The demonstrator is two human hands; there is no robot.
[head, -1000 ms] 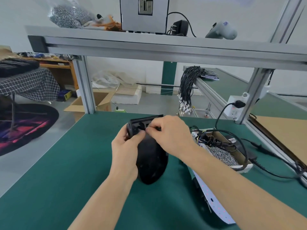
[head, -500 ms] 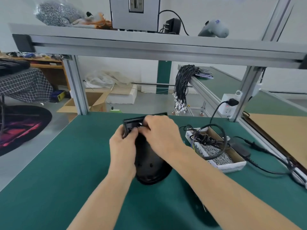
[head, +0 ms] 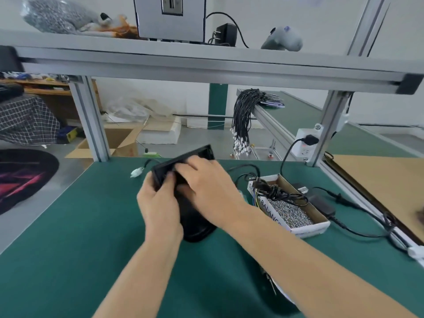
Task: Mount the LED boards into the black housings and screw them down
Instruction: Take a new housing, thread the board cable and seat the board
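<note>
A black housing [head: 195, 216] stands on the green worktop [head: 68, 249] near its middle, rounded end down on the mat and its rectangular open end tilted up and away. The left hand [head: 160, 203] grips its left side — thumb curled over the near edge of the rim, the other fingers wrapped behind out of sight. The right hand [head: 206, 187] lies over the top of the housing with its fingers [head: 183, 167] bent down onto the rim; motion blur hides whether they pinch anything small there. A short black lead with a white connector [head: 137, 172] sticks out to the left of the housing's upper end, its plug just above the mat.

Just right of the housing sits a cardboard box of screws [head: 291, 212] with a coiled black cable [head: 275, 191] draped across it. Under the right forearm, at the near edge, part of a white LED board [head: 283, 294] shows. A white power socket [head: 305, 145] with a black plug is fixed to the aluminium frame post on the right.
</note>
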